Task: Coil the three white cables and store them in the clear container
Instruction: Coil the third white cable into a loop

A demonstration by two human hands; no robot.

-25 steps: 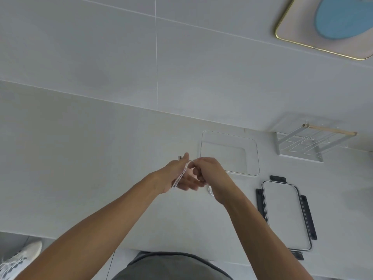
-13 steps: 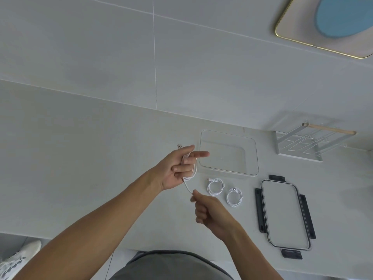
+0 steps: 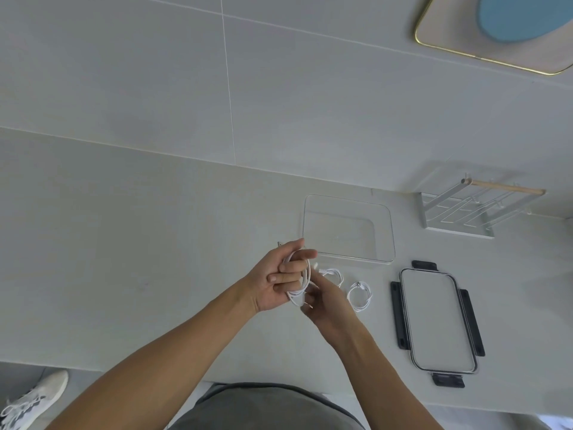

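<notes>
A pale counter (image 3: 130, 243) is seen bearing a clear container (image 3: 384, 234), two coiled cables (image 3: 359, 294) just before it, a lid (image 3: 437, 321) beside them, and a rack (image 3: 459, 225) behind.

I see one white cable (image 3: 302, 282) looped over fingers, two coiled cables (image 3: 359, 294) beside the empty clear container (image 3: 348, 228).

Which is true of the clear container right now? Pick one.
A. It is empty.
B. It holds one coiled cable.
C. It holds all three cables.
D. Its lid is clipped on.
A: the clear container holds nothing; two coiled cables lie on the counter in front of it and the third is wound around the left hand.
</notes>
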